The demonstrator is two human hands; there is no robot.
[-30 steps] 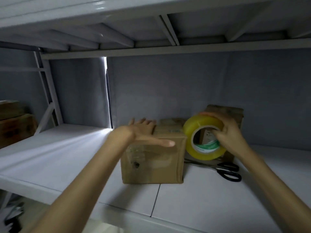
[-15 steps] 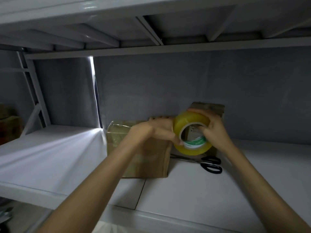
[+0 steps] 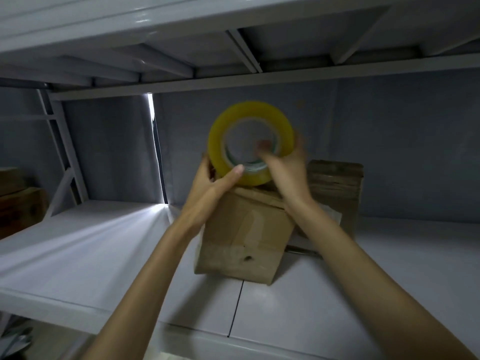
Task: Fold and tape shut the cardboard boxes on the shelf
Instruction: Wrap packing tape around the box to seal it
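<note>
A yellow roll of clear tape (image 3: 220, 136) is held up above a small cardboard box (image 3: 241, 235) that sits on the white shelf (image 3: 104, 250). My left hand (image 3: 215, 178) grips the roll from its lower left, thumb on the front face. My right hand (image 3: 288, 165) holds its right side, with a finger reaching into the core. The roll and right fingers are blurred. Behind the box on the right stands a second cardboard box (image 3: 337, 188), upright against the grey back wall.
Dark cardboard boxes (image 3: 20, 203) sit at the far left beyond the shelf's slanted frame (image 3: 65, 162). The upper shelf (image 3: 233, 35) hangs low overhead. A seam (image 3: 236, 310) splits the shelf board in front of the box.
Both hands have lifted the tape roll up above the box. My left hand left the box top and now grips the roll. The scissors have gone out of sight.
</note>
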